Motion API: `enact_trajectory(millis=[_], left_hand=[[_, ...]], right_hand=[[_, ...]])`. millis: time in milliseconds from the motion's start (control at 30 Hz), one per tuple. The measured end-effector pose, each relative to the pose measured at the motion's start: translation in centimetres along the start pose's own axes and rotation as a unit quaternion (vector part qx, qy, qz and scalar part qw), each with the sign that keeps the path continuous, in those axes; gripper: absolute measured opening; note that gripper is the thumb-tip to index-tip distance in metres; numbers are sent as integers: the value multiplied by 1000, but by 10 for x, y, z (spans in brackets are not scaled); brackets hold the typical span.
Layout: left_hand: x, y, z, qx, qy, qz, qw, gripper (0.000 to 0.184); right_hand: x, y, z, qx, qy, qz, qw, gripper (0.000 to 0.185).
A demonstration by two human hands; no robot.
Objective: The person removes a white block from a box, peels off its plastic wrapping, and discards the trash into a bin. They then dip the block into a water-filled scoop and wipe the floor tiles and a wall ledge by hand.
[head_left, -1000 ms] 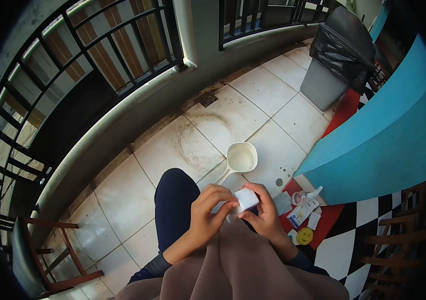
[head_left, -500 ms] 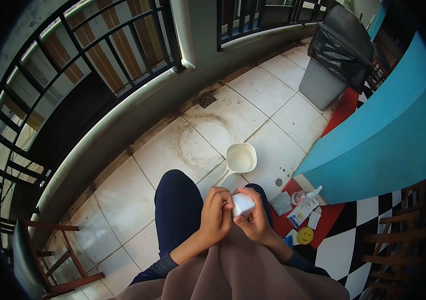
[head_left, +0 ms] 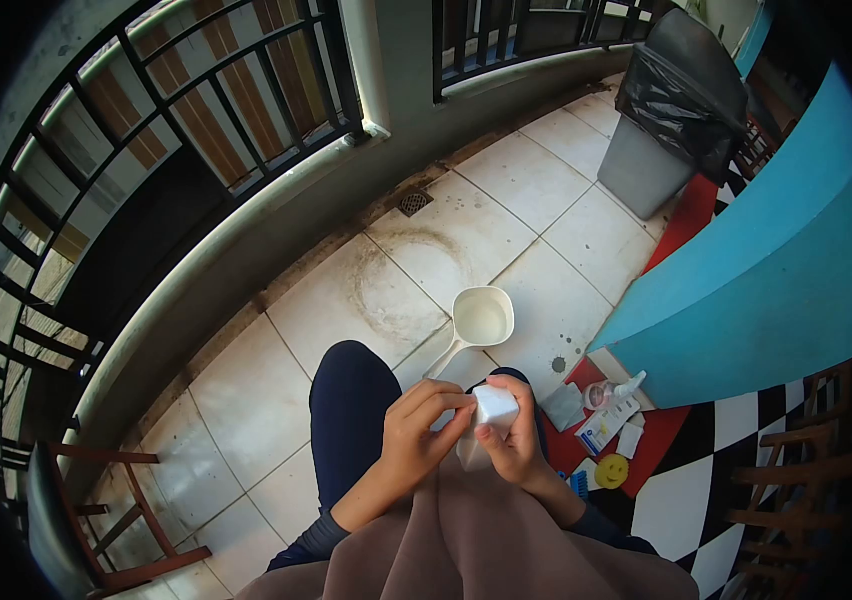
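In front of my lap, my right hand is wrapped round a small white block, its thumb on the near side and its fingers on the far right side. My left hand is closed in a pinch at the block's left edge. Something pale and see-through, like a thin wrapper, hangs below the block between my hands. Just beyond my hands, a white dipper stands on the tiles, its handle pointing towards me and its bowl holding cloudy liquid.
A spray bottle, a printed packet, a yellow smiley sponge and a blue brush lie to the right. Farther off are a lined grey bin and a floor drain. A chair stands left, below a railing.
My left hand has shifted slightly left and its fingers have straightened along the block's edge. The block has moved a little right in my right hand, and the see-through wrapper now shows below it.
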State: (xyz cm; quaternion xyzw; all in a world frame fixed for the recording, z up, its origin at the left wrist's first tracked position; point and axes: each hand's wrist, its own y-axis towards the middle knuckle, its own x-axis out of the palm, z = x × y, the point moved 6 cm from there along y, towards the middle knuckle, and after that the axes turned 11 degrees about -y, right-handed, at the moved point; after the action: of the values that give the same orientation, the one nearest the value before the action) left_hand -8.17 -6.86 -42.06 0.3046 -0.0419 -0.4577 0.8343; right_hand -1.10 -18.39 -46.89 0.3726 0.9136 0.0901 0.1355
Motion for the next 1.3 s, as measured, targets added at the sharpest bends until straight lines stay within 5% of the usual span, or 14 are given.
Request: enact_trajectory(millis=[967,1300], left_hand=[[8,0,-4,-35,-53,-96,993,18],[11,2,0,-25,-76,-138,987,16]], right_hand=[[-1,2,-18,-72,-97,55,991,62],[-12,7,-9,-58,-35,-27,997,66]])
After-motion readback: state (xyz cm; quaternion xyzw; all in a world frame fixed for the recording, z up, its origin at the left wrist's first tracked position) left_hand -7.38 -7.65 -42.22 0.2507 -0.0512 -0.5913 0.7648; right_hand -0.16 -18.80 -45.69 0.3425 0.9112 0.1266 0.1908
